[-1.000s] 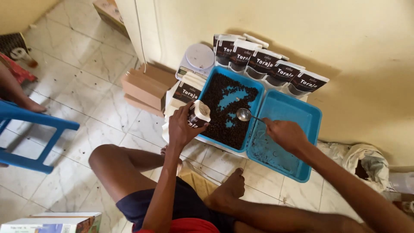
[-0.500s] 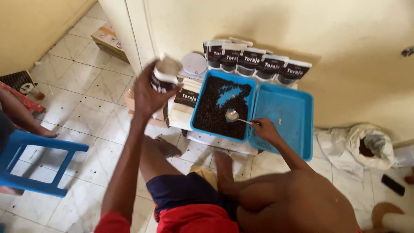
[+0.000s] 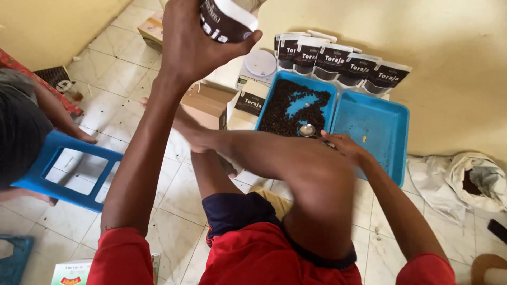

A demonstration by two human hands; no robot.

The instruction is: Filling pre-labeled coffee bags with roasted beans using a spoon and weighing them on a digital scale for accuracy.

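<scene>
My left hand (image 3: 187,45) is raised high near the camera, closed around a black-and-white pouch (image 3: 226,20). My right hand (image 3: 346,149) rests low at the seam between two blue trays and grips a metal spoon (image 3: 307,130). The spoon's bowl lies at the near edge of the left tray (image 3: 266,103), which holds a layer of dark coffee beans (image 3: 285,113). The right tray (image 3: 377,129) is almost bare, with a few specks. My bent knee fills the middle of the view and hides the trays' front edge.
Several matching pouches (image 3: 343,60) lean against the yellow wall behind the trays, beside a white scale (image 3: 260,66). Cardboard boxes (image 3: 208,103) sit left of the trays. Another person (image 3: 21,132) and a blue stool (image 3: 68,169) are at left. A white sack (image 3: 472,182) lies at right.
My left hand has lifted the pouch from over the tray up and to the left, close to the camera. My right hand stays at the trays with the spoon.
</scene>
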